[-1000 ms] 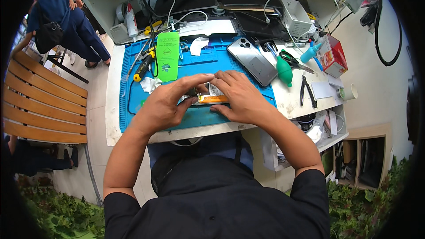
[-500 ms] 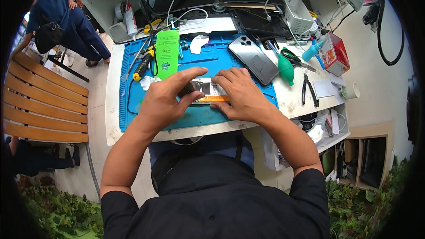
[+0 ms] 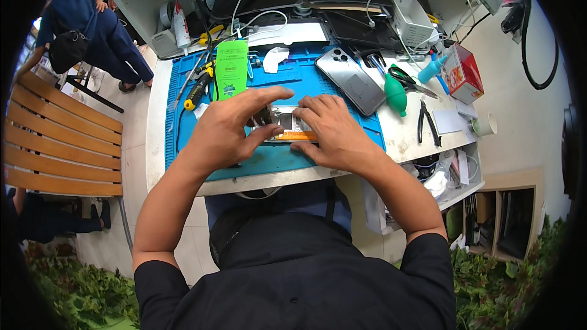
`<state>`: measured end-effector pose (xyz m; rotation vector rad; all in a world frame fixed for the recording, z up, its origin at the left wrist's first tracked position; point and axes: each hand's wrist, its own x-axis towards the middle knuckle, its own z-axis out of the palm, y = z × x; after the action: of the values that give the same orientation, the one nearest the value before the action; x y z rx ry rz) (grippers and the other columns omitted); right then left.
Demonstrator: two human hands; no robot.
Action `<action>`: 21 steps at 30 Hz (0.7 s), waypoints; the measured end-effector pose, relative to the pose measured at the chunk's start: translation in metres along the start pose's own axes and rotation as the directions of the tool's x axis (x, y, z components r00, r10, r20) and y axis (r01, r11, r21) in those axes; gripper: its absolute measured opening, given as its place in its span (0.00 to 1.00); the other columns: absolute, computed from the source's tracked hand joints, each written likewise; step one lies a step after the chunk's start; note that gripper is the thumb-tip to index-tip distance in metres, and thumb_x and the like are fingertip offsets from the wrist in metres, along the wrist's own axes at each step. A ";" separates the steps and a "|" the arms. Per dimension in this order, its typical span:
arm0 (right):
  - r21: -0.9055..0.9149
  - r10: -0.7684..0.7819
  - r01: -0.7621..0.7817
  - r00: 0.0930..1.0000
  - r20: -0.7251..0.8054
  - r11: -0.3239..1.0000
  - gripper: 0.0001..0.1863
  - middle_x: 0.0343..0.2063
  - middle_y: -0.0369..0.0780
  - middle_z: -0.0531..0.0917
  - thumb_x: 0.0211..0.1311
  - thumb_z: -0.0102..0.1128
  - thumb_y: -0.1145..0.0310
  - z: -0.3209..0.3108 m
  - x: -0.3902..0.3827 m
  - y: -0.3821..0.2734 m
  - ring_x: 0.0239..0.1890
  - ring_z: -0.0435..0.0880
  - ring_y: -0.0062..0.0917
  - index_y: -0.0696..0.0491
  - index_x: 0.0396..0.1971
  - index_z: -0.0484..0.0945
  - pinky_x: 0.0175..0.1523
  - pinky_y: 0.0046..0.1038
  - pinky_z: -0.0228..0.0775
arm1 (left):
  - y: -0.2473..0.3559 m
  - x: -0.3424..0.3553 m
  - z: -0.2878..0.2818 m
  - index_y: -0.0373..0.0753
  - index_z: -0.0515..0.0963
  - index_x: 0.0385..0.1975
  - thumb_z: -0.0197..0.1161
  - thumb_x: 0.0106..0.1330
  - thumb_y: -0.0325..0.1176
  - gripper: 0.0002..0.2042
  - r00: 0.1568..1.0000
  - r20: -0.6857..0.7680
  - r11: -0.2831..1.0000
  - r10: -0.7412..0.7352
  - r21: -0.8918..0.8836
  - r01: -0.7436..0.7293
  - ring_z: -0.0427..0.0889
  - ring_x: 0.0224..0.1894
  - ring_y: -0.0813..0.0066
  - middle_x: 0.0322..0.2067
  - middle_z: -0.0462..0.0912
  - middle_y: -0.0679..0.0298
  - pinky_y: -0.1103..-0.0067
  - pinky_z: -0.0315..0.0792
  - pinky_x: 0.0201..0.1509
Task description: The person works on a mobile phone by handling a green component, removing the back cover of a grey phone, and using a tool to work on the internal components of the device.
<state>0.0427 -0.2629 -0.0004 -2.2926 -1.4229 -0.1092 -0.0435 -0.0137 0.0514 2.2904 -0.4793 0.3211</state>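
Note:
On the blue mat lies an opened phone-like device (image 3: pixel 298 137) with an orange strip, a silvery part and a printed label. Across its right end my right hand (image 3: pixel 336 131) is closed, thumb at the near edge and fingers at the far edge. At the left end is my left hand (image 3: pixel 226 125), its index finger and thumb curved toward each other. A small dark piece (image 3: pixel 263 116) shows between them; its kind cannot be made out. The left hand's other fingers are hidden beneath it.
Behind lie a green packet (image 3: pixel 231 70), a yellow-black screwdriver (image 3: pixel 199 91) and a silver phone (image 3: pixel 351 81). Right of the mat are a green air blower (image 3: pixel 396 96), scissors (image 3: pixel 409 81), black pliers (image 3: pixel 429 123) and a red box (image 3: pixel 463 73). Another person (image 3: pixel 92 27) stands at left.
My left hand has shifted slightly left, its index finger and thumb reaching further right over the device. My right hand stays nearly in place on the device.

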 end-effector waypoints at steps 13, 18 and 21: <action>0.023 -0.090 0.090 0.996 0.003 0.996 0.25 0.61 0.45 0.81 0.64 0.79 0.61 0.012 0.004 -0.012 0.68 0.76 0.45 0.53 0.57 0.83 0.74 0.51 0.62 | -0.004 -0.001 -0.005 0.49 0.75 0.75 0.77 0.65 0.20 0.36 0.994 0.104 0.998 -0.031 -0.057 0.038 0.93 0.51 0.66 0.51 0.92 0.59 0.70 0.87 0.58; 0.045 -0.098 0.099 0.995 -0.011 0.994 0.24 0.59 0.44 0.82 0.63 0.79 0.61 0.015 0.006 -0.010 0.67 0.77 0.44 0.54 0.56 0.83 0.74 0.50 0.63 | -0.007 -0.006 0.001 0.48 0.75 0.75 0.80 0.63 0.20 0.39 1.000 0.016 1.000 0.017 -0.023 -0.017 0.95 0.46 0.65 0.47 0.93 0.61 0.72 0.89 0.55; 0.065 -0.099 0.100 0.995 -0.023 0.993 0.23 0.56 0.45 0.83 0.62 0.79 0.62 0.013 0.009 -0.011 0.65 0.78 0.43 0.57 0.53 0.86 0.73 0.48 0.63 | -0.013 -0.010 0.010 0.46 0.73 0.76 0.81 0.62 0.18 0.40 0.999 -0.054 0.991 0.006 -0.132 -0.013 0.95 0.44 0.69 0.45 0.92 0.61 0.74 0.89 0.54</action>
<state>0.0347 -0.2461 -0.0059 -2.1618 -1.5085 -0.1130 -0.0459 -0.0105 0.0332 2.1456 -0.4699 0.3442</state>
